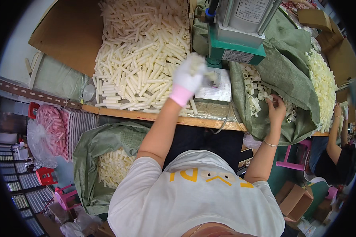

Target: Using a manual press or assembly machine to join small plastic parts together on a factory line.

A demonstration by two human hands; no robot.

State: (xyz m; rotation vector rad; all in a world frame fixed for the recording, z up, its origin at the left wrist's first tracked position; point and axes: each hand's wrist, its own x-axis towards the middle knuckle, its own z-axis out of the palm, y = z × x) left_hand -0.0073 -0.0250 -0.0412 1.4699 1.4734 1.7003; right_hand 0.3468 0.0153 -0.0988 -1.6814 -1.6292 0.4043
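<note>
My left hand (189,76), in a white glove with a pink cuff, is smeared by motion between the heap of cream plastic tubes (146,59) and the metal base plate (213,93) of a press. Its fingers are too blurred to read. A blurred pale part (214,78) stands on the plate beside it. My bare right hand (277,108) reaches into the mouth of a green woven sack (283,75), fingers closed at the tips on a small white square plastic piece (269,98). More such pieces (254,104) lie loose around it.
The press's green head (236,50) overhangs the plate. A cardboard box side (67,35) borders the tubes. Below the bench edge (146,115), another green sack (114,168) holds pale pieces. At right are a white heap (322,91), a pink stool (294,156) and another person's arm (335,132).
</note>
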